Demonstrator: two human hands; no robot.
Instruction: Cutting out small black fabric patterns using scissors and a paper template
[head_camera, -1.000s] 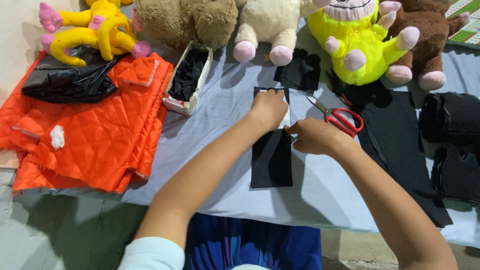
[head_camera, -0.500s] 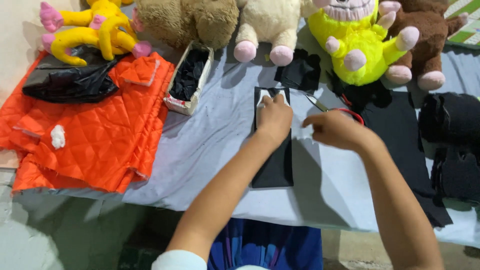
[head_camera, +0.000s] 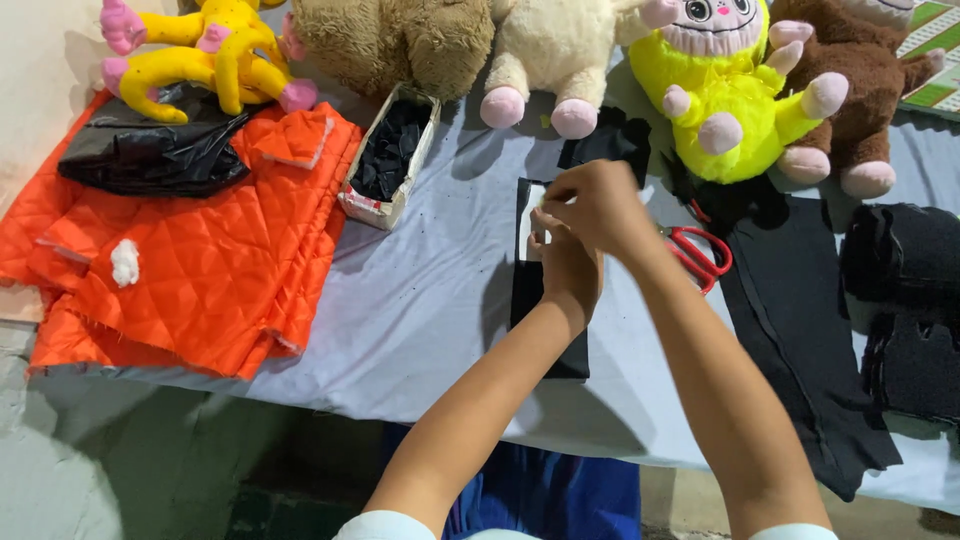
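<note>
Counter (head_camera: 440, 310), draped in pale grey cloth, carries everything; the black strip (head_camera: 535, 300) at its middle serves as landmark. Left of the strip, an orange quilt (head_camera: 190, 260) lies folded, with a black bag (head_camera: 150, 160) on its far part and a white tuft (head_camera: 125, 262) on its near part. Right of the strip, a long black cloth (head_camera: 800, 340) runs toward the near edge; further right, dark bundles (head_camera: 905, 300). Beyond the strip, a row of plush toys: yellow-pink (head_camera: 200, 55), tan (head_camera: 400, 40), cream (head_camera: 560, 50), yellow-green (head_camera: 730, 90), brown (head_camera: 860, 90). Up and left of the strip, an open box (head_camera: 392, 160) holds black scraps; a black scrap (head_camera: 608, 145) lies just beyond the strip; red scissors (head_camera: 700, 255) lie just right of it, untouched. A white card (head_camera: 533, 220) sits on the strip's far end. Left hand (head_camera: 568, 270) rests on the strip, its grip flat and pressing on cloth and card rather than closed round them. Right hand (head_camera: 600, 205) hovers over the card's far end, touching the left hand; its grip is curled with fingertips drawn together, but whether they pinch card or cloth cannot be told.
</note>
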